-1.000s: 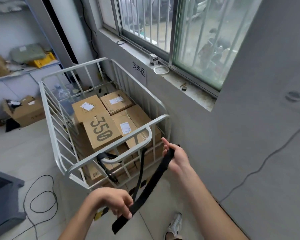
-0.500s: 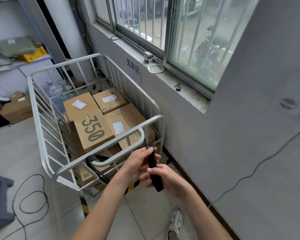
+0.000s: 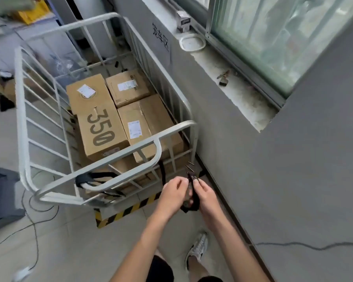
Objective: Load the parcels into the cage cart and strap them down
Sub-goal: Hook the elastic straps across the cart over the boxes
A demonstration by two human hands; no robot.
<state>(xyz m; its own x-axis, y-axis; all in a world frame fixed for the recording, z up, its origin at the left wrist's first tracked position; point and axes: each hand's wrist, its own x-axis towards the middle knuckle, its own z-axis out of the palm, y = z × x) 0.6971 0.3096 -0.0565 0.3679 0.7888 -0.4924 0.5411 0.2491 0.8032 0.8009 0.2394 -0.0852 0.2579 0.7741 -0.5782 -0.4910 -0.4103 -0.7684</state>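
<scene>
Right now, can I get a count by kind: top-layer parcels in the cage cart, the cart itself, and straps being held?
Top-layer parcels: 4
Cage cart: 1
Black strap, gripped by left hand and right hand: 1
Total: 6
Lower layer mostly hidden, not counted.

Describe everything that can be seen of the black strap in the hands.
The strap is a flat black band, fabric by its look, and slack. The left hand and right hand pinch it between them, just outside the cart's near right corner. A short end hangs below the hands. A small metal piece, perhaps a buckle, shows at its top. Another black stretch runs up behind the cart's bars; whether it joins this one cannot be told.
</scene>
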